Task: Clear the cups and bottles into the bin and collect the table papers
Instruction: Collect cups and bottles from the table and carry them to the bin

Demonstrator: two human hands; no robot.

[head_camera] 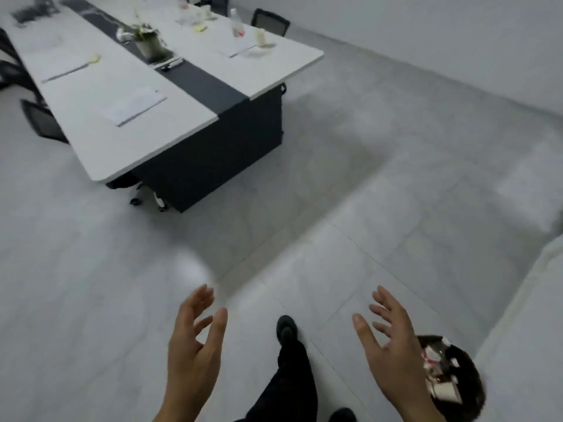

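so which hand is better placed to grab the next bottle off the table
Left, marginally. Both hands, left and right, are open and empty, far from the table. The table and bottle lie up-left; the right hand hangs by the bin.

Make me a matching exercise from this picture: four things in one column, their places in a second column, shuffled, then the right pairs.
Things:
1. bin
2. potted plant
3. plastic bottle
4. nearest paper sheet

Places:
A. on the table's dark centre strip
B. on the floor beside the right hand
C. near the table's near end, left half
D. far right side of the table

Pairs: 1-B, 2-A, 3-D, 4-C
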